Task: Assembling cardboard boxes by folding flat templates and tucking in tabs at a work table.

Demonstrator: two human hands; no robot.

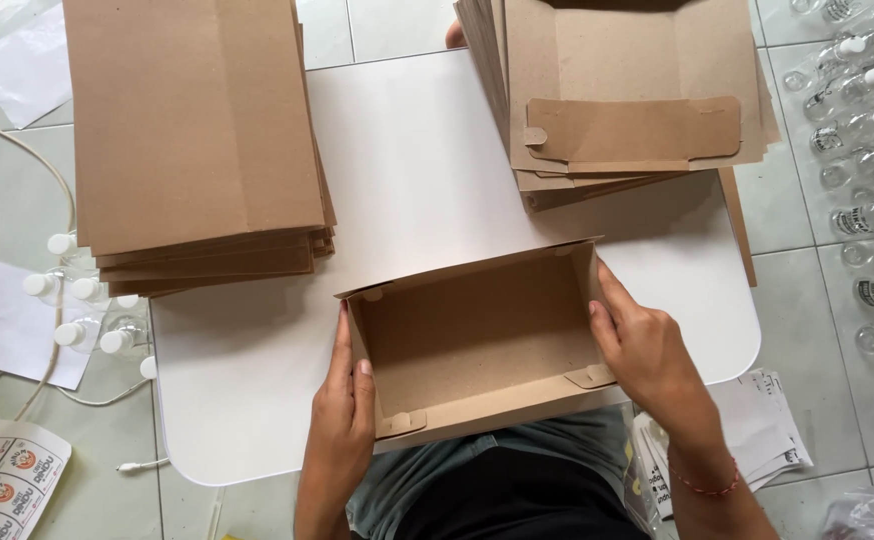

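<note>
An open brown cardboard box (477,345) sits at the near edge of a low white table (417,180), its top open and its inside bare. My left hand (345,405) presses flat against the box's left wall, fingers pointing away from me. My right hand (642,345) grips the right wall, with the thumb over the rim near a locking tab. Both hands hold the box between them.
A tall stack of flat cardboard sheets (197,130) lies on the table's left. Another stack of flat die-cut box blanks (627,90) lies at the back right. Clear white-capped bottles lie on the tiled floor at the right (872,130) and left (77,310). Sticker sheets (2,480) and a white cable lie on the floor.
</note>
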